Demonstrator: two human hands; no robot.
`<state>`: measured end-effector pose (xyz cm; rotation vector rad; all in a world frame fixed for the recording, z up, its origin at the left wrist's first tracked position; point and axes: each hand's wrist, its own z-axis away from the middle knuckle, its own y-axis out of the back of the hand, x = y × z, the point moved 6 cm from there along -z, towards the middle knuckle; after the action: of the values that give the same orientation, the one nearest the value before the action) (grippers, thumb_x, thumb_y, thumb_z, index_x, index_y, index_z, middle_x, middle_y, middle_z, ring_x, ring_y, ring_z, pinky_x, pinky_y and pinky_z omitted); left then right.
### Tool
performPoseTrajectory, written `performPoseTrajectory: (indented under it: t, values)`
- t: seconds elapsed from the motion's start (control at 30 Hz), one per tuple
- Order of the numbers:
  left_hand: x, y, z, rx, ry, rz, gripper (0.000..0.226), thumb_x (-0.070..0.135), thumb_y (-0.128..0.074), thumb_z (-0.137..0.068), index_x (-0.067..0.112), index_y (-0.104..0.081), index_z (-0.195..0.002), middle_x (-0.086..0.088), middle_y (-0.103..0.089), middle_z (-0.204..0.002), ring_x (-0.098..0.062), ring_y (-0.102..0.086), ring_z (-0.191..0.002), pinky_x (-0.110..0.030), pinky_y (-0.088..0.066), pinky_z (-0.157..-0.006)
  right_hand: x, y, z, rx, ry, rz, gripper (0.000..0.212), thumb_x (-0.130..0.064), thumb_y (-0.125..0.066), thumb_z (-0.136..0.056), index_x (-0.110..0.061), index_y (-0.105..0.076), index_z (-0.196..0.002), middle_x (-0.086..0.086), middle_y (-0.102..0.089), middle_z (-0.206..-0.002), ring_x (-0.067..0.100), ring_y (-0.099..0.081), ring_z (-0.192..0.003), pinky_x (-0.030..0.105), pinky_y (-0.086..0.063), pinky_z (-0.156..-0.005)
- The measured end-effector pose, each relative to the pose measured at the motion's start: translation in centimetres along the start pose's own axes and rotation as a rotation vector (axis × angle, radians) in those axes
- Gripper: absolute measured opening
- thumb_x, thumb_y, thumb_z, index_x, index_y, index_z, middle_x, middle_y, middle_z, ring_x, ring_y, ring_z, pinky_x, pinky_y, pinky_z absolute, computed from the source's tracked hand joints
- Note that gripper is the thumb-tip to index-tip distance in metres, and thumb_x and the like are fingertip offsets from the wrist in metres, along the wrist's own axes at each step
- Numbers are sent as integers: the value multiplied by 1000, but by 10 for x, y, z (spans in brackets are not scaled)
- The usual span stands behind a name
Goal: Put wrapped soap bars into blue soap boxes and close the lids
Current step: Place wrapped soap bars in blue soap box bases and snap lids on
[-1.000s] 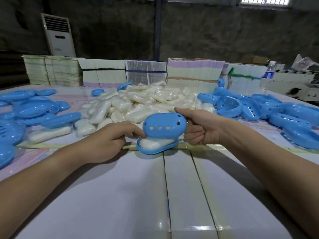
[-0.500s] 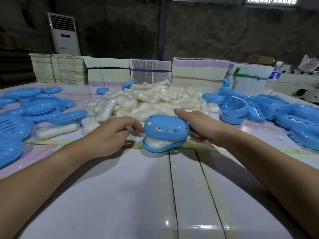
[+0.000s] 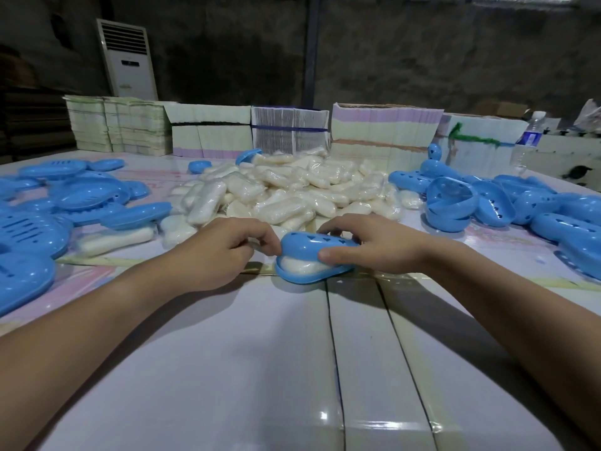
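Note:
A blue soap box (image 3: 310, 255) sits on the white table (image 3: 247, 369) in front of me, its lid tilted low over a white wrapped soap bar (image 3: 297, 266) that still shows at the near side. My right hand (image 3: 374, 244) grips the lid from the right, fingers over its top and thumb on its front edge. My left hand (image 3: 221, 247) has curled fingers at the box's left end, fingertips touching the lid. Behind the box lies a big pile of wrapped soap bars (image 3: 286, 190).
Blue box bases (image 3: 81, 196) lie spread at the left, and blue lids (image 3: 494, 203) are heaped at the right. Stacks of flat cartons (image 3: 286, 131) line the table's far edge, with a water bottle (image 3: 528, 138) at the right. A white air conditioner (image 3: 128, 60) stands behind.
The lid has come down from nearly upright to almost flat over the soap. My right hand shifted from behind the lid onto its top and front. My left hand stayed at the box's left end.

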<state>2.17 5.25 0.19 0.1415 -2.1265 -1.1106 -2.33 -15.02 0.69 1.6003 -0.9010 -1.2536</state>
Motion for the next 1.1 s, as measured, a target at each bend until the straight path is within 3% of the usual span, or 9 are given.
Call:
performPoseTrajectory:
  t: [0.2,0.27,0.4,0.6,0.87,1.0,1.07,1.1]
  values:
    - [1,-1,0,1,-17,3,55,-21,-39,-81,24,-70,-89,11,-72,-100,10,-61,-96,-1,-39,-81,0,-5,2,-55,38,-130,48,-61,-66,-77,-58,-44,-119,-25,-55,-118,-7,-55,-98,5,-42,-72]
    - [1,-1,1,5,-26,0,53,-22,-39,-80,19,-71,-90,7,-72,-100,10,-60,-94,-1,-37,-80,-2,-7,2,-78,37,-178,55,-63,-67,-73,-57,-44,-122,-25,-55,-116,-9,-55,-95,3,-41,-72]
    - [2,-2,0,-9,-27,4,52,-23,-38,-79,15,-72,-90,4,-72,-102,11,-60,-93,-1,-36,-80,-3,-9,2,-76,47,-176,60,-63,-72,-73,-53,-45,-126,-22,-60,-110,-5,-59,-94,11,-44,-76]
    - [2,-2,0,-33,-19,-9,55,-23,-39,-79,21,-71,-83,7,-69,-95,8,-57,-90,-2,-36,-76,-10,-13,-2,-28,49,-132,71,-73,-64,-69,-50,-39,-132,-27,-53,-103,-15,-53,-91,13,-41,-71]
    - [6,-2,2,-40,-13,-25,54,-22,-40,-79,24,-67,-82,11,-64,-89,12,-54,-81,-2,-37,-73,-11,-8,4,-68,80,-271,66,-63,-60,-75,-49,-38,-136,-26,-52,-110,-14,-54,-91,2,-39,-70]
    - [-4,-7,2,-104,78,-11,34,2,-49,-90,34,-58,-84,2,-66,-93,-4,-55,-76,-17,-47,-70,-17,-10,4,-90,93,-270,59,-58,-60,-77,-55,-37,-132,-32,-48,-115,-14,-52,-97,5,-40,-74]
    - [-7,-9,3,-117,129,21,13,26,-55,-81,36,-56,-90,4,-66,-96,-16,-58,-83,-36,-51,-79,-17,-8,3,-61,99,-255,61,-60,-59,-76,-53,-38,-132,-32,-48,-115,-10,-53,-98,11,-41,-78]
    - [-8,-9,3,-115,144,56,22,36,-59,-74,37,-54,-95,7,-66,-97,-18,-58,-84,-40,-51,-80,-16,-8,2,-47,98,-257,61,-61,-59,-75,-52,-38,-132,-30,-49,-115,-7,-54,-99,13,-42,-79]
